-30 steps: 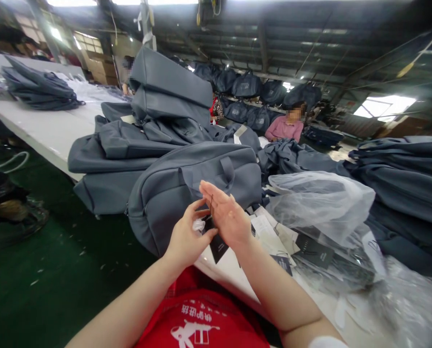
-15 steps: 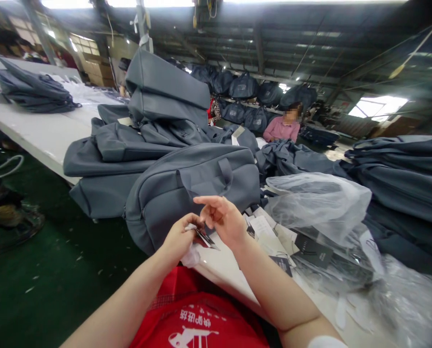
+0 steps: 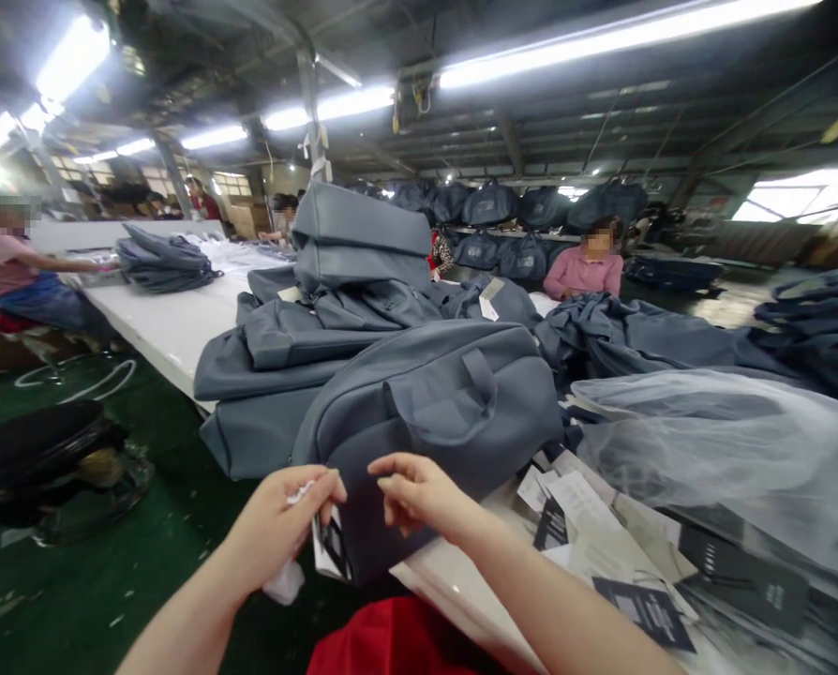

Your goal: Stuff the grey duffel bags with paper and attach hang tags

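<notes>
My left hand (image 3: 278,525) is closed on a small hang tag (image 3: 330,547) and a bit of white paper (image 3: 285,581), held low at the near end of a grey duffel bag (image 3: 433,412). My right hand (image 3: 415,492) hovers just to the right of it, fingers curled into a pinch against the bag's end panel; what it holds, if anything, is too small to see. The bag lies on its side on the white table (image 3: 172,323), handle facing up.
Several flat grey bags (image 3: 299,342) are stacked behind the duffel. Clear plastic bags (image 3: 714,450) and loose tags and cards (image 3: 644,605) lie at the right. People sit at the far left (image 3: 11,272) and beyond the table (image 3: 588,267). A dark fan (image 3: 46,459) stands on the green floor.
The view has tilted up and shifted left. Both hands dropped toward the bag's near end; the right hand went from flat and open to a pinch, and the left keeps the tag.
</notes>
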